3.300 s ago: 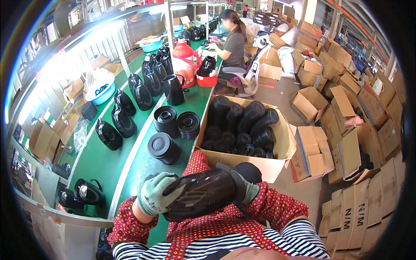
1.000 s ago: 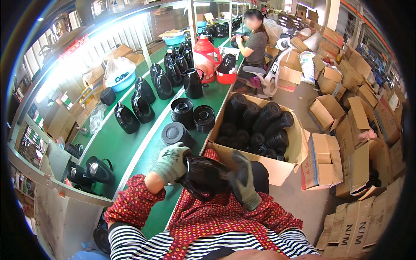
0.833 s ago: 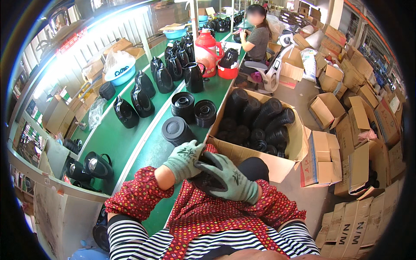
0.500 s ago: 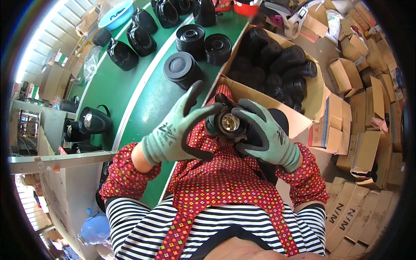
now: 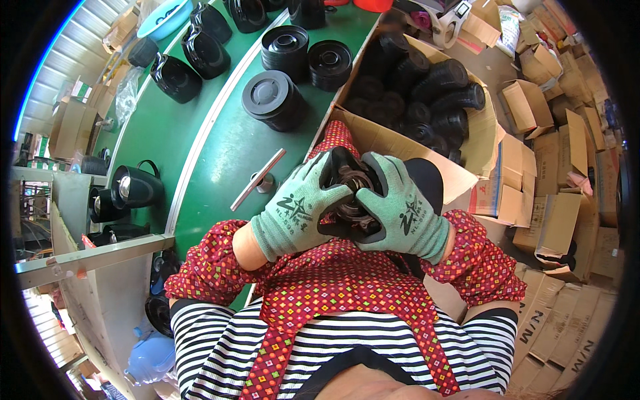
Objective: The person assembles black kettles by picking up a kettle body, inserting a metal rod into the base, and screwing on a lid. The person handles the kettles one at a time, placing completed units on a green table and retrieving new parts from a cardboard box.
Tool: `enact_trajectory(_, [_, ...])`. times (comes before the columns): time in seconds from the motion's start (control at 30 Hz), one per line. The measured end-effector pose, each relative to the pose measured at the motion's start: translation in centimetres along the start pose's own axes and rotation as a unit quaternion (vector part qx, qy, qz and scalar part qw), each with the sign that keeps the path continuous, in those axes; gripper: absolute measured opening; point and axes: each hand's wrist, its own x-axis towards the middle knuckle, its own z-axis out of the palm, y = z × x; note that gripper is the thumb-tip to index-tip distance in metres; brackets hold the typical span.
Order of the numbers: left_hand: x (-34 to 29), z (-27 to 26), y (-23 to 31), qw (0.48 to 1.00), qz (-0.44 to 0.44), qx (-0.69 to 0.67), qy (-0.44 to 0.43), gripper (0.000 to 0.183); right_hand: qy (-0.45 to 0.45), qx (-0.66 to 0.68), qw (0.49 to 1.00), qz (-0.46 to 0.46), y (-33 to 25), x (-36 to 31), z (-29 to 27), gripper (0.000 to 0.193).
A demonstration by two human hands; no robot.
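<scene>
Both gloved hands come together around a dark, round-mouthed jug [image 5: 355, 179] in front of my apron. My left hand [image 5: 300, 208] is closed on its left side, thumb over the rim. On the other side my right hand [image 5: 404, 208] grips it, thumb also at the rim. Gloves and fingers cover most of the jug's body. A metal T-shaped tool [image 5: 259, 180] lies on the green table [image 5: 220, 137], left of my left hand. Beyond it stand stacks of round black lids or rings [image 5: 273, 100].
Several glossy black jugs [image 5: 175, 78] stand at the far left, near a light-blue basin [image 5: 164, 18]. An open carton [image 5: 393, 141] full of black ring stacks sits ahead to the right. Cardboard boxes [image 5: 527, 110] crowd the right side. A metal rail [image 5: 100, 253] runs at left.
My left hand has moved right and closed on the jug; it was open beside it before. The T-shaped tool now shows on the table. The jug's shiny inside is now mostly covered.
</scene>
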Motion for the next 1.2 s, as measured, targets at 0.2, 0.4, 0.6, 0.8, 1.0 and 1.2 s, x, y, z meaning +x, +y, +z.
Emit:
enact_trajectory(0.2, [-0.3,1.0,-0.3,0.995,0.006,-0.041,0.086,0.086,0.053,0.071,0.996,0.003,0.3,-0.5,-0.4,0.073])
enact_trajectory(0.4, [-0.8,2.9,0.7,0.987,-0.038,0.002,0.154,0.125,0.051,0.166,0.954,0.244,0.5,-0.8,-1.7,0.087])
enact_trajectory(0.6, [0.4,3.9,1.1,0.985,-0.036,0.062,0.155,0.137,-0.025,0.117,0.945,0.304,1.1,0.5,-0.7,0.059])
enact_trajectory(0.8, [0.1,4.7,0.5,0.985,-0.002,0.052,0.167,0.153,-0.046,0.081,0.951,0.294,0.8,0.5,-1.0,0.056])
enact_trajectory(1.0, [-0.2,4.3,-0.9,0.980,-0.025,-0.149,0.128,0.130,-0.040,0.256,0.943,0.209,3.3,-0.4,-2.8,0.056])
enact_trajectory(1.2, [1.2,3.3,0.7,0.971,0.136,-0.087,0.176,0.108,0.106,0.447,0.837,0.297,8.1,0.2,0.3,0.047])
